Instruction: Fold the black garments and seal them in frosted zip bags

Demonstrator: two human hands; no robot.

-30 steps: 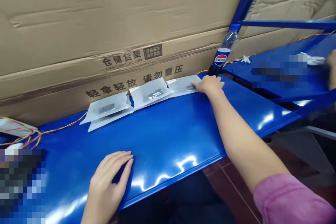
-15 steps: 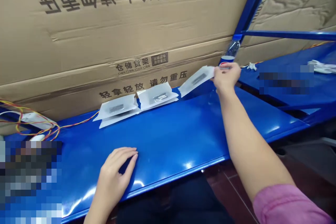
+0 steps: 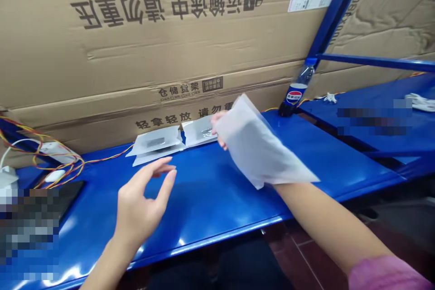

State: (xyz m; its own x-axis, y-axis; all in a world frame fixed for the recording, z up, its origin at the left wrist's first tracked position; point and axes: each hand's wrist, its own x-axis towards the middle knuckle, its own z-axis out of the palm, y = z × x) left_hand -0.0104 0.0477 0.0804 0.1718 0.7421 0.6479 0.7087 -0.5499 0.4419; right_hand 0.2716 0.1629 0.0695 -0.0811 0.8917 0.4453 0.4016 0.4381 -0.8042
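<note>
A frosted white plastic bag (image 3: 260, 145) hangs in the air over the blue shelf (image 3: 210, 199), slightly blurred. My right hand (image 3: 220, 131) is closed on the bag's left end, and the bag covers most of that hand and its wrist. To the left, my left hand (image 3: 142, 199) hovers above the shelf, holding nothing, with thumb and fingers apart and curved. Against the back, a pile of similar white bags (image 3: 154, 139) with a dark patch lies beside a second pile of white bags (image 3: 195, 130), which my right fingers partly overlap.
A large cardboard sheet (image 3: 136, 59) forms the back. A cola bottle (image 3: 295, 95) stands by the blue upright post (image 3: 335, 13). Red and yellow wires (image 3: 79, 165) and a white power strip (image 3: 59, 152) lie at left. Pixelated patches hide items on both sides.
My right hand has brought the white bag leftward from beside the bottle, turning it over the shelf. My left hand has risen and spread its fingers. The view has shifted slightly.
</note>
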